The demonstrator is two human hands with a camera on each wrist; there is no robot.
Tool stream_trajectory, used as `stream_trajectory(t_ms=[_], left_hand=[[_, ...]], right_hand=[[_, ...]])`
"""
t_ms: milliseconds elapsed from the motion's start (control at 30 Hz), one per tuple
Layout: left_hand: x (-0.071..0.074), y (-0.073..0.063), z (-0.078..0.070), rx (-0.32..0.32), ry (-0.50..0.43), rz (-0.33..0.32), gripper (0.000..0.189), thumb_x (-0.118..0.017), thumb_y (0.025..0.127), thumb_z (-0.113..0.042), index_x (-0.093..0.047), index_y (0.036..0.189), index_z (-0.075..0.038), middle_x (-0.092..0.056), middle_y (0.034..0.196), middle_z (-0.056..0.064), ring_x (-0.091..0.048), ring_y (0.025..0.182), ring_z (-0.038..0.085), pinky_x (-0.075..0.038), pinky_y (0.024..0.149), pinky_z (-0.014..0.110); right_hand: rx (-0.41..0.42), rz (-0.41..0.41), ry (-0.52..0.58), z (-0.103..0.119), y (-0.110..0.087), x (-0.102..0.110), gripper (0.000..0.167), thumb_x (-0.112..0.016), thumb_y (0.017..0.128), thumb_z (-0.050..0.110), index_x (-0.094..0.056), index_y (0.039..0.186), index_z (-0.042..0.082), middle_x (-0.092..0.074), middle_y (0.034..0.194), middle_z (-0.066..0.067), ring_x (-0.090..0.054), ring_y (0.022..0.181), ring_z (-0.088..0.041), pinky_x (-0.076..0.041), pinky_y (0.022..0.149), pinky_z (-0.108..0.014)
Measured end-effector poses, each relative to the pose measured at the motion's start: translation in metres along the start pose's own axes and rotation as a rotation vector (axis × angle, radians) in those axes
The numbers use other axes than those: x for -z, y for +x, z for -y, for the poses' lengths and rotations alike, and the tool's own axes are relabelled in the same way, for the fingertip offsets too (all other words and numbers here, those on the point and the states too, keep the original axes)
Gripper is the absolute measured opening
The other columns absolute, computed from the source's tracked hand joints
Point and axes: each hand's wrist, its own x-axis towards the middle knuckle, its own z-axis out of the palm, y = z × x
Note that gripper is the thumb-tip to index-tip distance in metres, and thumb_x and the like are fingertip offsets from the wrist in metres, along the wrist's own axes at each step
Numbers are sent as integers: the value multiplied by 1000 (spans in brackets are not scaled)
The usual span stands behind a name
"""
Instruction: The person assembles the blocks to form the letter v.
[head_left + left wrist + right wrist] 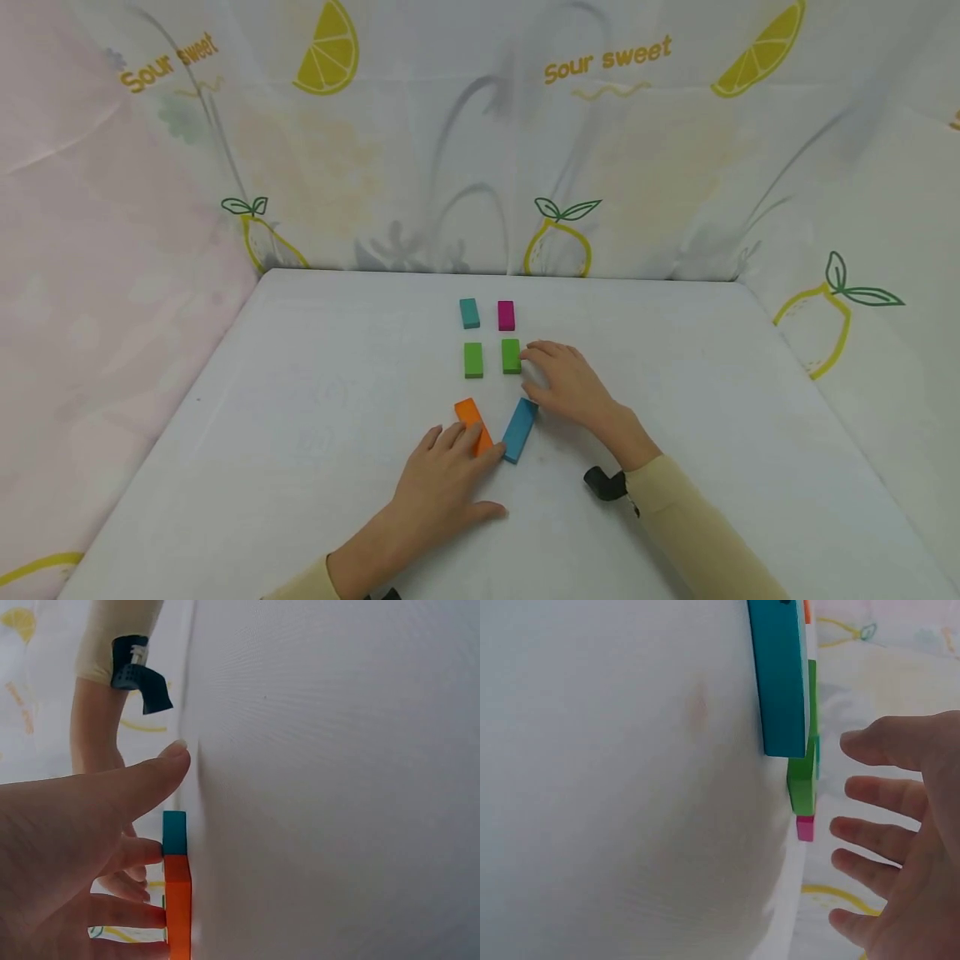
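Observation:
My left hand [442,483] lies over the near end of an orange block [468,412], its fingertips resting on top. The same orange block [178,907] shows under spread fingers in the left wrist view, and the index fingertip reaches the near end of a blue block [519,429]. Thumb and fingers stand apart. My right hand [573,383] hovers beside the blue block's far end and a green block [511,357]. In the right wrist view its fingers are spread, with a gap to the blue block [780,682]. The orange and blue blocks slant toward each other at their near ends.
Another green block [473,360] lies left of the first. Farther back sit a teal block [469,313] and a magenta block [506,316]. All rest on a white table [337,350], backed by a lemon-print cloth [420,150].

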Motion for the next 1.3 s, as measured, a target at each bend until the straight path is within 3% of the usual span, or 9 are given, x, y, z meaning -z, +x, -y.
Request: stream_trajectory(t_ms=[400, 667, 867, 1300], left_hand=[[-2, -2, 0, -2, 8, -14, 74, -70, 77, -70, -57, 139, -33, -55, 141, 8, -53, 131, 33, -45, 107, 54], [-4, -2, -1, 9, -21, 11, 74, -69, 79, -69, -54, 142, -33, -52, 146, 8, -49, 135, 34, -45, 106, 56], [-5, -3, 0, 1, -6, -8, 73, -69, 78, -69, -55, 141, -33, -53, 144, 8, -50, 134, 34, -46, 105, 55], [-6, -4, 0, -10, 9, -38, 73, -69, 78, -69, -56, 139, -33, -54, 142, 7, -51, 132, 32, -49, 102, 53]], right_hand=[[-25, 63, 56, 0, 24, -6, 48, -68, 91, 28, -59, 135, 10, -49, 150, -12, -45, 140, -31, -35, 118, -50], [-44, 116, 74, -1, 36, -12, 48, -68, 91, 28, -59, 135, 11, -49, 150, -12, -43, 142, -31, -33, 119, -50], [-17, 116, 53, -4, 40, -17, 42, -65, 92, 25, -62, 131, 10, -53, 148, -10, -45, 141, -29, -35, 118, -48], [-35, 148, 116, -6, 47, -12, 36, -65, 89, 15, -64, 125, 9, -59, 140, -11, -51, 134, -30, -39, 115, -47]])
